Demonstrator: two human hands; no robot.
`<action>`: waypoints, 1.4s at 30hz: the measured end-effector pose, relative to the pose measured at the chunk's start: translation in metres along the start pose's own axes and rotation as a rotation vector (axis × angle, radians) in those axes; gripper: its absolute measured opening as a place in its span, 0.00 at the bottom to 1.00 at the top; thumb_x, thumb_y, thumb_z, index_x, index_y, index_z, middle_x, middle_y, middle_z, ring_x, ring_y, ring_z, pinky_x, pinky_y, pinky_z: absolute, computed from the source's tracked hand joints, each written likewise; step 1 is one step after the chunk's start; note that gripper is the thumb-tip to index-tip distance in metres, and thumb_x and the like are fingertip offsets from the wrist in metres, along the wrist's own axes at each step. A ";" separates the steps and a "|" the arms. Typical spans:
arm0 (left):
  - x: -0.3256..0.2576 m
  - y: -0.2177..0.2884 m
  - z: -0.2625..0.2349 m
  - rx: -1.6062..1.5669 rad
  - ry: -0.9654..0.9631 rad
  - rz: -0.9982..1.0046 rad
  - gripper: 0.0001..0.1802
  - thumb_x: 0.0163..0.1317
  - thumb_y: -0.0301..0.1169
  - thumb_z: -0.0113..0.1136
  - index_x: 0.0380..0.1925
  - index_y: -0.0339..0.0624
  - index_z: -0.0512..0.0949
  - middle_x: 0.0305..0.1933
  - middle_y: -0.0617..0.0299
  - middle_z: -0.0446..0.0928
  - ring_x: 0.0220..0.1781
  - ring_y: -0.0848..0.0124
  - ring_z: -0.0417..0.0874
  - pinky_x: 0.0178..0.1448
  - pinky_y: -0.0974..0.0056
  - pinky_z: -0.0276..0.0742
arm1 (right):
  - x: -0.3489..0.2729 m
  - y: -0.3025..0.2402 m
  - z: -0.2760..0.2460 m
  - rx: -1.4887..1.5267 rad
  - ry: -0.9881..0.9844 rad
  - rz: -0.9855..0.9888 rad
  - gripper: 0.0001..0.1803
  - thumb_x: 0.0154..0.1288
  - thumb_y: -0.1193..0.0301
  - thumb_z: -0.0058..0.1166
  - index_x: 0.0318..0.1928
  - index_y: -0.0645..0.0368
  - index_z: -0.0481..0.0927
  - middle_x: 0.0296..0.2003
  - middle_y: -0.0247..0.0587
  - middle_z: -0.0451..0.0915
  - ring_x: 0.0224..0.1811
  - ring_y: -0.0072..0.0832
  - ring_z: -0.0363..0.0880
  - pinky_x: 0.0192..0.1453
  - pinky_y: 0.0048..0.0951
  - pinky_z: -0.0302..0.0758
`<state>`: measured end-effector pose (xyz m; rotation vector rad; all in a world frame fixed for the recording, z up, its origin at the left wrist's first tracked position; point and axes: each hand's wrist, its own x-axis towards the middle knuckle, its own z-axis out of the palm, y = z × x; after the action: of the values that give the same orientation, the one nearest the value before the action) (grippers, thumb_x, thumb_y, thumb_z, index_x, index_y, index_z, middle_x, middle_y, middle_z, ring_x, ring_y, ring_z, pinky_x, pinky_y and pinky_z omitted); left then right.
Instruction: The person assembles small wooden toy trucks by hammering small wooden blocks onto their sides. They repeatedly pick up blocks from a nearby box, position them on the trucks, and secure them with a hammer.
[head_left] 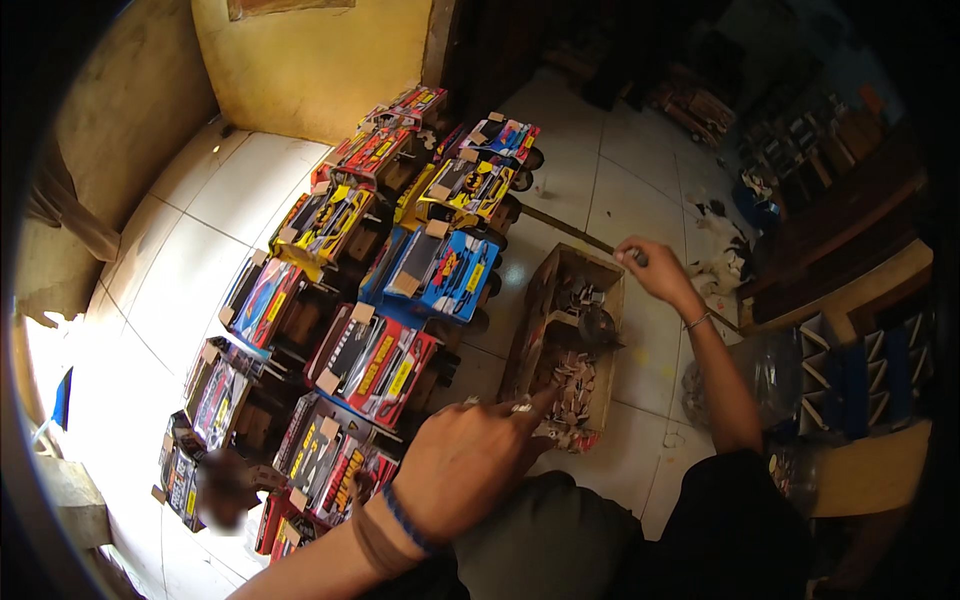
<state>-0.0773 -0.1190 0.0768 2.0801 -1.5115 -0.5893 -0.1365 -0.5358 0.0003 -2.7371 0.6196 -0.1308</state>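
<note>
A long wooden box (612, 385) stands on the floor in front of me, holding many small pale cut pieces (572, 385). A dark round thing (597, 325) lies across its middle; its kind is unclear. My left hand (475, 455) reaches over the near left side of the box, index finger stretched toward the pieces and another finger apart below it. The thumb is hidden. Just past the box's far right corner, my right hand (655, 270) is raised with its fingers closed around something small and dark. Left of the box stand toy trucks (440, 275) in two rows.
White floor tiles (205, 265) run left of the trucks toward a yellow wall (310, 70). On the right are a clear plastic bag (745, 375), blue-and-white folded parts (860, 375) and dark wooden furniture (830, 240). A black-and-white shape (725, 245) lies on the floor.
</note>
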 end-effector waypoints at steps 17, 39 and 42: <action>-0.060 0.008 -0.046 -0.160 0.137 -0.303 0.22 0.61 0.26 0.71 0.57 0.44 0.83 0.53 0.52 0.86 0.48 0.56 0.89 0.51 0.58 0.84 | 0.015 0.042 0.100 -0.216 -0.343 0.130 0.18 0.69 0.56 0.64 0.46 0.58 0.86 0.36 0.54 0.86 0.41 0.48 0.86 0.47 0.44 0.80; -0.085 0.007 -0.047 -0.113 0.015 -0.237 0.22 0.68 0.33 0.66 0.61 0.47 0.79 0.57 0.54 0.83 0.46 0.56 0.89 0.47 0.57 0.85 | -0.060 -0.032 0.031 -0.313 -0.353 -0.084 0.41 0.52 0.42 0.69 0.53 0.67 0.81 0.30 0.58 0.84 0.38 0.53 0.86 0.45 0.48 0.81; -0.089 0.008 -0.044 -0.176 -0.014 -0.285 0.22 0.68 0.32 0.66 0.61 0.46 0.79 0.57 0.54 0.83 0.47 0.55 0.88 0.48 0.57 0.84 | -0.066 -0.029 0.008 -0.327 -0.345 -0.120 0.39 0.52 0.45 0.70 0.56 0.61 0.81 0.32 0.54 0.85 0.40 0.51 0.86 0.46 0.46 0.81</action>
<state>-0.0829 -0.0297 0.1207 2.1690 -1.1316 -0.8121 -0.1826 -0.4804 0.0019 -3.0027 0.4075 0.4444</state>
